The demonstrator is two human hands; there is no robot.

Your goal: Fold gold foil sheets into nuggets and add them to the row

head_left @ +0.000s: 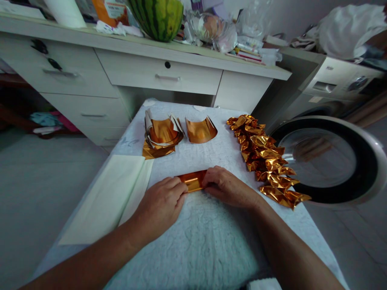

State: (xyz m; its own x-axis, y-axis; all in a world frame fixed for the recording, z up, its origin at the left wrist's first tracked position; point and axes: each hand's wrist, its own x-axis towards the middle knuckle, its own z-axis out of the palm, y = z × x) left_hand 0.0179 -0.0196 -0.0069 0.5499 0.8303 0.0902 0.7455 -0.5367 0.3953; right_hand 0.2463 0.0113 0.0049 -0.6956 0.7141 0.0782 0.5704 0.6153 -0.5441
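Note:
Between my two hands a piece of shiny gold foil paper (193, 182) is partly rolled or folded into a narrow strip, low over the cloth. My left hand (165, 199) closes on its left end. At the right end, my right hand (226, 186) grips it with bent fingers. Beyond them lies a stack of curled gold foil sheets (163, 132) with pale backing, and a single curled foil sheet (201, 129) beside it. A long row of folded gold foil pieces (266, 155) runs down the right side of the table.
The table wears a pale quilted cloth (205, 245). Cream paper sheets (105, 197) lie at its left. Behind stands a white desk (193, 72) with drawers, bearing a watermelon (159, 18) and plastic bags. A washing machine's open round door (326, 159) reaches close to the right edge.

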